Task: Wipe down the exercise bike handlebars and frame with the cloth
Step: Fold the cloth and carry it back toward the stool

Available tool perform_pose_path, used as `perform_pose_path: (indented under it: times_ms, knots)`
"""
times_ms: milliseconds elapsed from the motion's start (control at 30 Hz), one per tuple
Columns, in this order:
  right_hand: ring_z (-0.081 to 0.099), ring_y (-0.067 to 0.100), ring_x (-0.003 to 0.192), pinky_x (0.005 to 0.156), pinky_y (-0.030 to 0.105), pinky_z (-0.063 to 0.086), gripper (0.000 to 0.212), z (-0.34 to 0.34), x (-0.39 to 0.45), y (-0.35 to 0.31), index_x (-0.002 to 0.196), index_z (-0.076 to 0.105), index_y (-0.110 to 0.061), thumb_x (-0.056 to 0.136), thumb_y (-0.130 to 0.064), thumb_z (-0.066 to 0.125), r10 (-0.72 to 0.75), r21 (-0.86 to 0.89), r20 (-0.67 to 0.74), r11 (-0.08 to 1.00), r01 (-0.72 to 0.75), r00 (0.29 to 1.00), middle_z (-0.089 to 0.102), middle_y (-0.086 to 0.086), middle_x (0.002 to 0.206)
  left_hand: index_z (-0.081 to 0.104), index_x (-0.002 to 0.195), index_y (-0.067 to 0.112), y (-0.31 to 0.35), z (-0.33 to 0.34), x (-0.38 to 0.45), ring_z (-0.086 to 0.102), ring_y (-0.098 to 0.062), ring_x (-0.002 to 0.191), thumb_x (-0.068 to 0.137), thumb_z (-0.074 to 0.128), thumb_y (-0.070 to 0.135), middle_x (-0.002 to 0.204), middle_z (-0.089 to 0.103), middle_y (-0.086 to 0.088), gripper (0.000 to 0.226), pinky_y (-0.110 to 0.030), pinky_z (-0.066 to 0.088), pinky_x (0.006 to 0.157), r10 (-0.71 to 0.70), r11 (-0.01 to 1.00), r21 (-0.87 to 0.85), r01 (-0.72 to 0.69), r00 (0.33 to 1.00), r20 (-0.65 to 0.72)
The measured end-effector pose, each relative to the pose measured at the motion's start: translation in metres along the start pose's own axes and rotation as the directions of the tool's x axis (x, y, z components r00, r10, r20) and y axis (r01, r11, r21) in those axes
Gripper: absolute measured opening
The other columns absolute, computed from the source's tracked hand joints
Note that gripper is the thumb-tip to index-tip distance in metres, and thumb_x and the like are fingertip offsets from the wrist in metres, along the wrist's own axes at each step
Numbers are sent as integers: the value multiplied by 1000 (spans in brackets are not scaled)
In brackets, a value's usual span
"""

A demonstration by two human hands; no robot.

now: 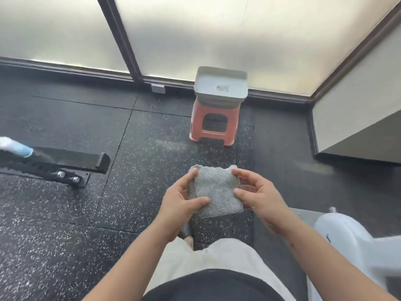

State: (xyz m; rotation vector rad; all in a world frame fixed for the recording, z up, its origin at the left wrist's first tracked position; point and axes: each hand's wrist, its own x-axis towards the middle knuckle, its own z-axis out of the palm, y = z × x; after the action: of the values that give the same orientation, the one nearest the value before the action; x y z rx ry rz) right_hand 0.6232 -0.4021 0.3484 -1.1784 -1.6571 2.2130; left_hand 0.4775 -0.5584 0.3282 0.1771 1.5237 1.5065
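A folded grey terry cloth (pixel 218 191) is held in front of me over the floor. My left hand (pixel 184 205) grips its left edge, thumb on top. My right hand (pixel 259 197) pinches its right edge. Part of the exercise bike shows at the left: a black base bar (pixel 71 162) with bolts, resting on the floor. At the lower right edge is a white rounded part (pixel 340 233), possibly of the bike, blurred. The handlebars are out of view.
A pink plastic stool (pixel 213 129) stands ahead near the frosted glass wall, with a grey tray (pixel 221 89) on top. A white-and-blue object (pixel 15 146) lies at the far left. The floor is black speckled rubber (pixel 141 161). A wall corner juts in at right.
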Motion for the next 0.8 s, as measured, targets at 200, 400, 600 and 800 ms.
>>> perform_pose_path:
  times_ms: [200,400,600,800]
  knots:
    - [69,12,79,65,31,58,49,-9,108,-55,125,63,-24,89,9,61,20,42,-95,999,-16,995,75,-7,89,59,131,35,70,-1,125,71,-15,109,71,80,-15,119,71,18,81,-38,61,90,-24,995,102,16,997,70]
    - [70,12,82,67,31,60,49,-35,238,-101,126,62,-24,89,7,63,49,51,-133,998,-43,990,74,-1,97,56,139,27,118,11,264,70,-16,110,71,81,-13,133,64,6,83,-36,61,90,-45,986,162,35,997,62]
    - [71,10,87,69,28,58,46,-80,396,-142,123,63,-28,89,3,63,107,29,-107,994,-104,989,69,-5,107,49,145,20,150,38,415,67,-16,117,73,79,-15,146,55,3,85,-38,59,94,-128,979,158,126,992,-1]
    - [68,17,105,87,39,58,46,-122,532,-169,122,64,-33,87,-3,66,154,-66,-112,985,-162,982,68,-4,120,49,147,25,172,66,550,69,-2,107,73,80,-8,136,61,9,86,-35,58,97,-169,943,278,184,983,-77]
